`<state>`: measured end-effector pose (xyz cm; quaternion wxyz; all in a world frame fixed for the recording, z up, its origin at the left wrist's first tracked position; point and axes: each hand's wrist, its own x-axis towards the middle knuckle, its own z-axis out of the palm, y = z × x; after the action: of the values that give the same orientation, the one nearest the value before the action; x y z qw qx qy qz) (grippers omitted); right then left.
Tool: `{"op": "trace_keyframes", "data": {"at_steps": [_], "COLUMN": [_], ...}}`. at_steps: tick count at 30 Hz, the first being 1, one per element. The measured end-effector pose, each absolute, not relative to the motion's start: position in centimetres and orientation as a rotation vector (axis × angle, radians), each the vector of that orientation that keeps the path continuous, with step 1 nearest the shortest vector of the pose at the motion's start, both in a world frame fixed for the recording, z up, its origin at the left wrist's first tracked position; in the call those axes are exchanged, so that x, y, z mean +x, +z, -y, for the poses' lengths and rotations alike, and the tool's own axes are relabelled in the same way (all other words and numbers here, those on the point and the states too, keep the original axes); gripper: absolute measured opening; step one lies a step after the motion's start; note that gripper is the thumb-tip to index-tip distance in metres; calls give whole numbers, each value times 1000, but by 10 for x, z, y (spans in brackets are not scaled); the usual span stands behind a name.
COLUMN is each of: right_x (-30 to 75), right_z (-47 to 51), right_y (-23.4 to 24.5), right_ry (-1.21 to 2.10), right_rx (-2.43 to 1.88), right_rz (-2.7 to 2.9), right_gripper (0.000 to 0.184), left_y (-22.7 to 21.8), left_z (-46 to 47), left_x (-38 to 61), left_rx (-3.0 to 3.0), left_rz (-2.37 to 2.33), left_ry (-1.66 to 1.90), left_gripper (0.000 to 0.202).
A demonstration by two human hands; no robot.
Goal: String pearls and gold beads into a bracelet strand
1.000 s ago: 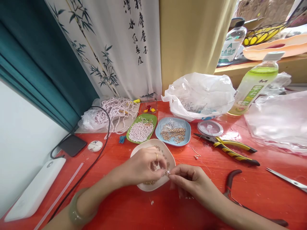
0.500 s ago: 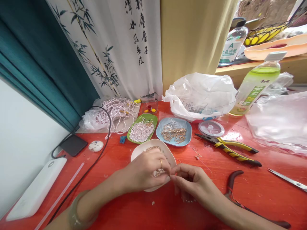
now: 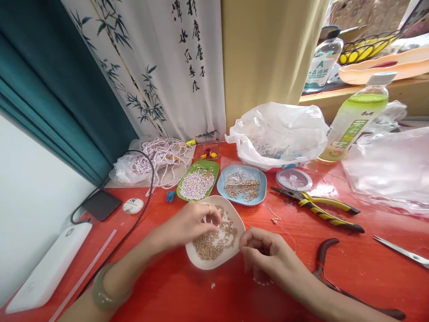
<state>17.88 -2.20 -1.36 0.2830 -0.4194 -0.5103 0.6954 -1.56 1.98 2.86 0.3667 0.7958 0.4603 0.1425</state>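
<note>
My left hand [image 3: 197, 222], with a ring on one finger, hovers over the white dish [image 3: 236, 213]. Its fingers are loosely curled, the thumb a little apart from them; I see nothing held in it. Small gold beads [image 3: 209, 247] lie spread in the dish. Beside the dish's right edge, my right hand [image 3: 266, 252] is closed in a pinch on a fine thread [image 3: 287, 233], which is hard to see. A short row of small beads [image 3: 263, 282] hangs below that hand. The pinched tip is hidden by the fingers.
Behind stand a green dish [image 3: 214, 169] of pearly beads and a blue dish [image 3: 262, 181] with gold pieces. Yellow-black pliers [image 3: 321, 208], dark-handled pliers [image 3: 323, 257] and scissors [image 3: 402, 252] lie right. A black cable [image 3: 152, 174] curves at left; a drink bottle [image 3: 357, 120] stands back right.
My left hand has parted from my right and moved left and up over the white dish, uncovering the gold beads. My right hand has stayed nearly in place.
</note>
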Motion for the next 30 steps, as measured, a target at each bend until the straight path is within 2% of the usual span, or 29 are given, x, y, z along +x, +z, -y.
{"op": "trace_keyframes", "data": {"at_steps": [11, 30], "right_x": [179, 178], "right_z": [22, 23], "right_y": [-14, -15], "right_ry": [1848, 1791], "right_rx": [-1113, -1151], "right_rz": [1342, 1360], "right_gripper": [5, 6], "left_y": [18, 16], "left_z": [-16, -11], "left_x": [-3, 1], "left_rx": [1476, 1553], "left_rz": [-1161, -1090], "left_ry": [563, 597], "left_gripper": [12, 6]}}
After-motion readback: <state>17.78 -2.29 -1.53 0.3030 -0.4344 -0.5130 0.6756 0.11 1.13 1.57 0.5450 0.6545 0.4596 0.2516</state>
